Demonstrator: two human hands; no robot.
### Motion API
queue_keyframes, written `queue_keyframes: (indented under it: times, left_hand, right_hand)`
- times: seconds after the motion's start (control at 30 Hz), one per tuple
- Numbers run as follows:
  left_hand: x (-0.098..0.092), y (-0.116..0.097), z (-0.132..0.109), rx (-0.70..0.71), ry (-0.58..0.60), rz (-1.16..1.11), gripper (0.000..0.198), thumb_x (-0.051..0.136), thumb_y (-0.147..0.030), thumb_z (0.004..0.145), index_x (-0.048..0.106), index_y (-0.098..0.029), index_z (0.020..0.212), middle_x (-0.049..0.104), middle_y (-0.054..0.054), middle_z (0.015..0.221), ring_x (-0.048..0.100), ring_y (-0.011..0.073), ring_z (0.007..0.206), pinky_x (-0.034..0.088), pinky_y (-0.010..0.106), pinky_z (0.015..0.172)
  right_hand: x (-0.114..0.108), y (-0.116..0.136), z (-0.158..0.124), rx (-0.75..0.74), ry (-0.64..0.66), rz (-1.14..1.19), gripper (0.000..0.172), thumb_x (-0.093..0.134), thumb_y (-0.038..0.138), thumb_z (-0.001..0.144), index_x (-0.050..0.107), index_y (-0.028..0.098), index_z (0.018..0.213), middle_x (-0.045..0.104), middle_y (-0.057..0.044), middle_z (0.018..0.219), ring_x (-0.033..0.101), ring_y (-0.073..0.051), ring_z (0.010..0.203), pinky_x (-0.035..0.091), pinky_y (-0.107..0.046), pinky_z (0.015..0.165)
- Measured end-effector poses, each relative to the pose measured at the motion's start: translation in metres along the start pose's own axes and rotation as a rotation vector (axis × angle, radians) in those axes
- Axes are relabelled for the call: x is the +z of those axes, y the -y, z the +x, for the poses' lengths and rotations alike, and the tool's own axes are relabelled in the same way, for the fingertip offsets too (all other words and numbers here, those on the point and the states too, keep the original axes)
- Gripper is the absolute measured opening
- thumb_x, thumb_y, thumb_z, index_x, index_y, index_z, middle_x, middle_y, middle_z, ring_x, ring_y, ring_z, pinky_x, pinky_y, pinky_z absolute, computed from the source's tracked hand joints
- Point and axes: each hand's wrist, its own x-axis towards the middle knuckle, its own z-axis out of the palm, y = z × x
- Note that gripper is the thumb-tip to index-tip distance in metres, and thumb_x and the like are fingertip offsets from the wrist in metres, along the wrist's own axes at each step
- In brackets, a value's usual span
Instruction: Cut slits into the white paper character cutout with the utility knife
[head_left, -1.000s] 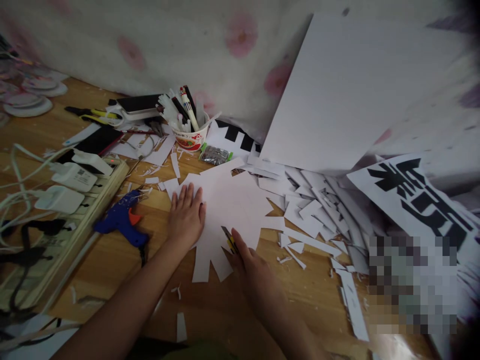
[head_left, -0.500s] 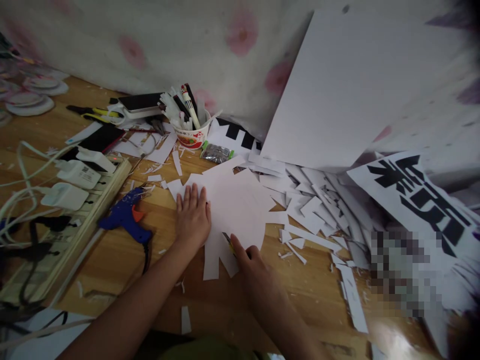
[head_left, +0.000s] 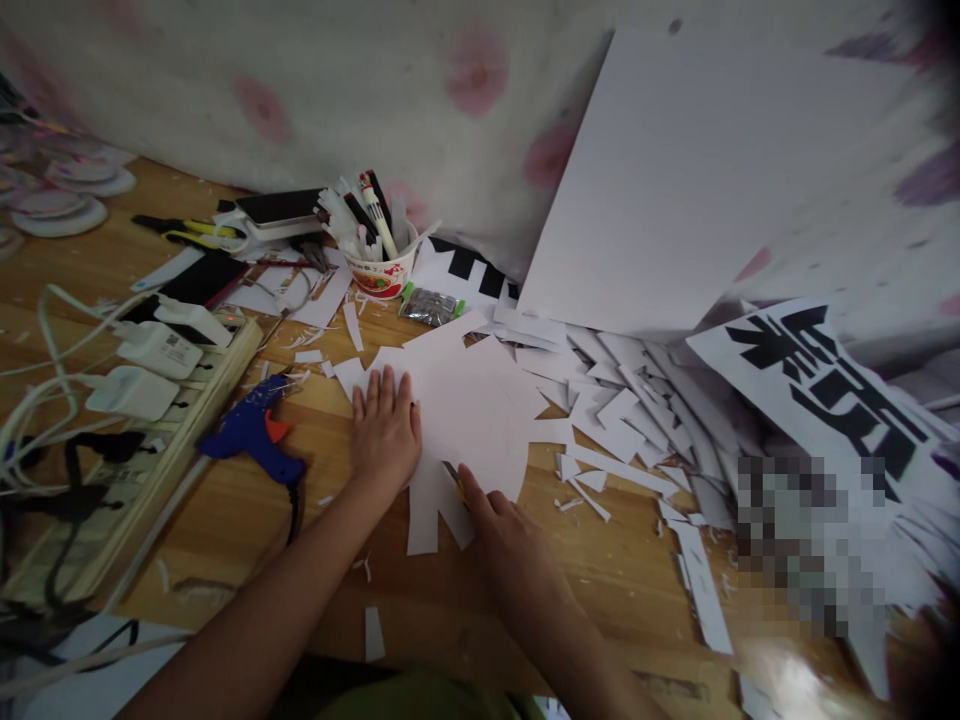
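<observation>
On the wooden table [head_left: 600, 570], nearest the body, lies a loose paper scrap [head_left: 374, 634]. Beyond it the right hand [head_left: 510, 540] grips a knife [head_left: 453, 474], its fingers curled round the handle, in almost the same spot as half a second ago. The knife's long axis slants from near right to far left, the blade pointing away from the body and to the left, over the near part of the white card [head_left: 480, 400]; whether the tip touches it I cannot tell. The card lies flat in front of the body and has turned slightly counterclockwise since a second ago: its two near tabs sit further right, and the tab at its right edge has swung away from the body. It is roughly round, so no long axis stands out, with the near tabs pointing toward the body. The left hand [head_left: 386, 430] rests palm down on the card's left part, fingers stretched out and pointing away, having shifted a little right along with it. To the left lie a blue glue gun [head_left: 255, 435] and, past it, a power strip [head_left: 180, 425] with plugs; to the right, cut offcuts [head_left: 619, 415] are heaped. Farther back, a paper cup [head_left: 382, 278] holds pens, and a large white board [head_left: 660, 180] leans against a flowered cloth [head_left: 337, 70].
</observation>
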Motion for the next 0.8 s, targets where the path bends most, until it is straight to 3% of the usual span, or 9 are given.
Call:
queue_keyframes:
  times: [0.23,0.47,0.8]
  left_hand:
    - [-0.001,-0.003,0.0,-0.003,0.025,0.073,0.049,0.029,-0.031,0.089,0.036,-0.01,0.133,0.029,0.016,0.143,0.019,0.0281,0.134,0.014,0.051,0.108]
    - [-0.002,-0.004,0.0,0.008,0.004,0.136,0.048,0.03,-0.029,0.089,0.037,-0.011,0.132,0.032,0.016,0.142,0.023,0.0283,0.132,0.015,0.049,0.107]
    - [-0.002,-0.002,-0.001,0.009,-0.016,0.143,0.047,0.028,-0.029,0.09,0.037,-0.011,0.133,0.033,0.015,0.142,0.023,0.0269,0.132,0.015,0.048,0.108]
  right_hand:
    - [-0.019,0.01,0.002,-0.013,0.133,-0.179,0.076,0.043,0.0,0.076,0.011,0.019,0.142,0.061,-0.009,0.089,0.061,-0.017,0.07,0.045,-0.027,0.057]
    - [-0.056,0.014,0.004,-0.213,0.196,-0.348,0.077,0.05,0.004,0.073,0.012,0.005,0.141,0.063,-0.011,0.085,0.06,-0.016,0.067,0.043,-0.025,0.053]
    - [-0.054,0.014,0.003,-0.275,0.136,-0.415,0.075,0.05,0.003,0.071,0.018,0.003,0.139,0.064,-0.011,0.081,0.06,-0.016,0.064,0.041,-0.025,0.049]
